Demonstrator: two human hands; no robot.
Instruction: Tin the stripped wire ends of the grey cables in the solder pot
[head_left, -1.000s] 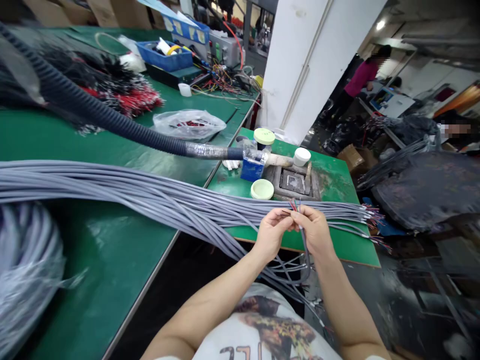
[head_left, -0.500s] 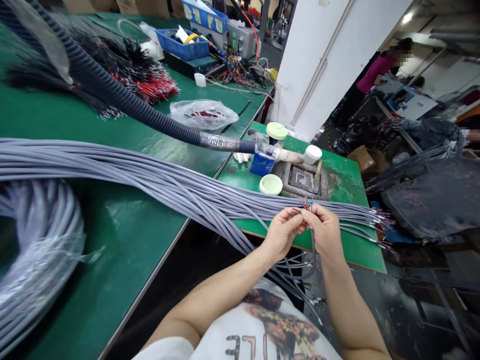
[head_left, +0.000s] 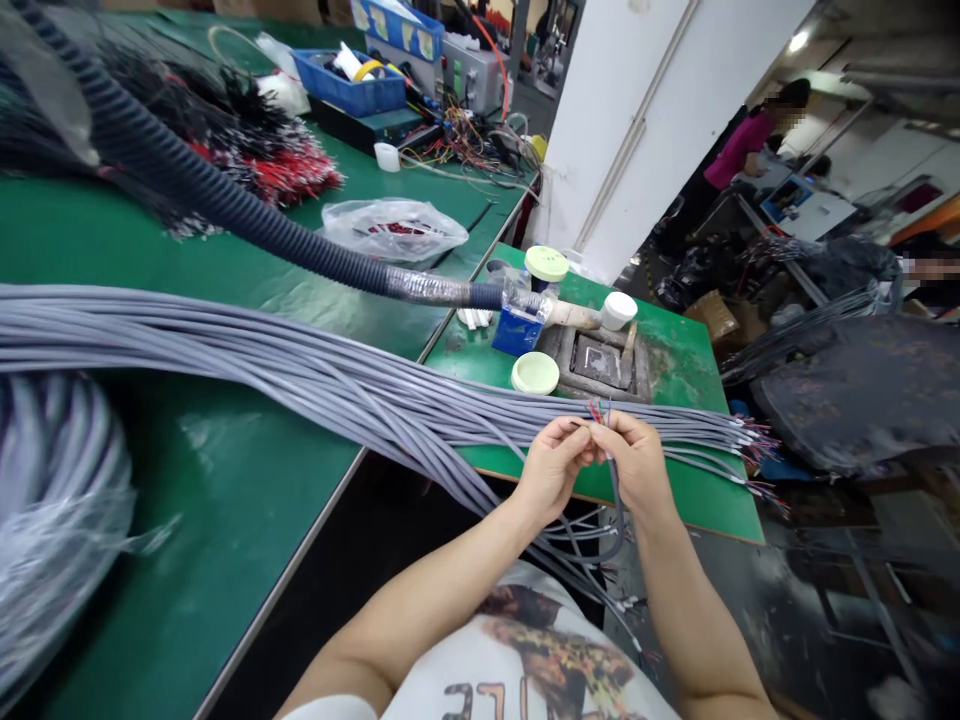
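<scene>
Both my hands meet at the stripped end of one grey cable (head_left: 619,505), in front of the long cable bundle. My right hand (head_left: 636,455) is closed around this end, where thin coloured wires (head_left: 598,411) fan out at the top. With thumb and forefinger, my left hand (head_left: 555,460) pinches a thin dark wire from the same end. The rest of the cable hangs below my right hand and curves back toward the left. Behind my hands lies the bundle of grey cables (head_left: 360,375), its stripped, multicoloured ends (head_left: 754,437) reaching past the right side of the green board.
A soldering pot (head_left: 600,362) sits on the green board (head_left: 679,350), with a brush-like stick on it. Around it are a light green lid (head_left: 535,372), a white cup (head_left: 619,310) and a blue box (head_left: 519,328). A ribbed hose (head_left: 300,245) crosses above the table. Another person (head_left: 739,150) stands far right.
The view has shifted slightly, so the scene sits a little further left. My hands keep the same hold on the cable end and its wires.
</scene>
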